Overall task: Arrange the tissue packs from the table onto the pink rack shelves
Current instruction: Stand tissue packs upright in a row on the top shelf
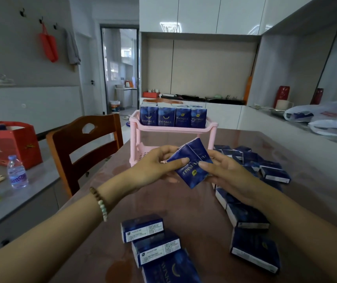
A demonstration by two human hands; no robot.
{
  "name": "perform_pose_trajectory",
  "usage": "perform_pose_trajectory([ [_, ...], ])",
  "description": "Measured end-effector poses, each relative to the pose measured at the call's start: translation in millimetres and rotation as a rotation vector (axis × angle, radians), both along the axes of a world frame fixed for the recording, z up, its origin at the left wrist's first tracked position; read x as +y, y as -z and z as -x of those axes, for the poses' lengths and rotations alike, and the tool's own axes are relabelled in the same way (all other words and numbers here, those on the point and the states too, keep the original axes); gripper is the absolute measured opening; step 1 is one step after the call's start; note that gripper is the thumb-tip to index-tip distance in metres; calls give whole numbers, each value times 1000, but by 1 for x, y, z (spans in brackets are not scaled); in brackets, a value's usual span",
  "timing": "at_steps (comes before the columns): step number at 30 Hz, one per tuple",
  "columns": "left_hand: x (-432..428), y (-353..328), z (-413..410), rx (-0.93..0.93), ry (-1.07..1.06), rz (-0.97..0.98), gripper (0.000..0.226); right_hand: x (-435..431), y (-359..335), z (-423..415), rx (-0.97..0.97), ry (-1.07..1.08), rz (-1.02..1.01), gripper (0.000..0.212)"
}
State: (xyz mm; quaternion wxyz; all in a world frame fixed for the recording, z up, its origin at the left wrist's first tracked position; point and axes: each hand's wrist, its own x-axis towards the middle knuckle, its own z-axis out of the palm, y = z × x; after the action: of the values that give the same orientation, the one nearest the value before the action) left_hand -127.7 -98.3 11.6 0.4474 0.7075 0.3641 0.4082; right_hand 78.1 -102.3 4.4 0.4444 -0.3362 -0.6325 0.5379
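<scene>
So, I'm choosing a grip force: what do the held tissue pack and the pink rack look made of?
The held tissue pack: probably thin plastic film over soft tissue, judging by its faintly glossy printed wrap. The pink rack: moulded plastic, smooth, with a slotted lower shelf.

Both of your forearms are bare; they enter from the lower corners and converge toward the middle of the view. Your left hand [157,166] is turned palm-inward, its thumb laid flat across the near face of the tissue packs [192,166] and its fingers [166,149] curled behind them. Your right hand [228,172] mirrors it from the opposite side, with the thumb pressed on the near face and the fingers wrapped behind. The two thumb tips point at each other, close but apart. A beaded bracelet [100,203] circles your left wrist.
</scene>
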Motion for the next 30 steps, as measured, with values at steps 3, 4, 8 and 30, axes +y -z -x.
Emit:
perform_pose_trajectory([
  [3, 6, -6, 0, -17, 5, -1, 32, 4, -8, 0, -3, -2, 14, 46],
  [4, 8, -8, 0, -32, 6, 4, 33, 7, -9, 0, -9, 0, 26, 47],
  [8, 17, -17, 1, -43, -42, -47, 35, 15, -19, -2, -30, -51, 68, 51],
  [30, 46, -45, -20, -376, 7, 392, 25, 51, -49, 3, -142, 120, -128, 63],
])
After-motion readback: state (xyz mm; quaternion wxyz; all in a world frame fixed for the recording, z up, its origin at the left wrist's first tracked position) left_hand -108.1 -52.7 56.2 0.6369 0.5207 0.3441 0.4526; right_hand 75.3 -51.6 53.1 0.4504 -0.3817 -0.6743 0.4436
